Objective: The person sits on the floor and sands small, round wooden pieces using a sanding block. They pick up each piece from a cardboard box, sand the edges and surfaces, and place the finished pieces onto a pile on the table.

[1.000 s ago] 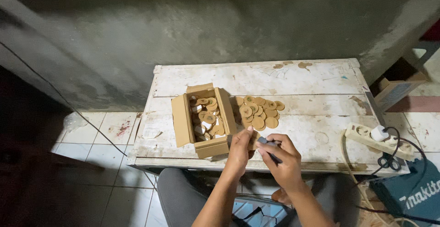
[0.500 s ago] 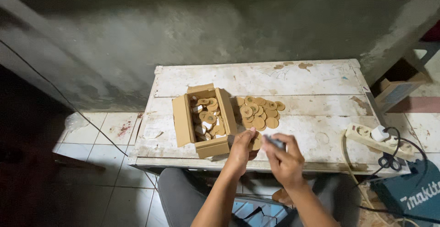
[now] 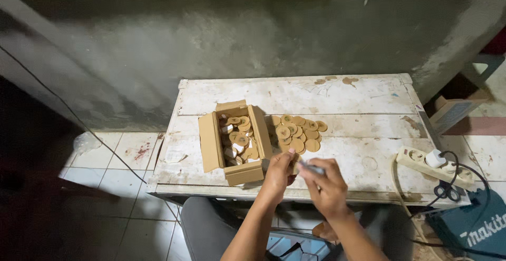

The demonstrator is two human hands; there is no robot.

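At the lower middle of the frame, the left hand pinched a small round wooden disc at the table's near edge, while the right hand gripped a thin grey tool against it. The disc sat close to the edge, so a slip would likely have dropped it to the floor. The tool tip pointed toward the left fingers and could have nicked them. An elbow might have nudged the open cardboard box or scattered the pile of discs above.
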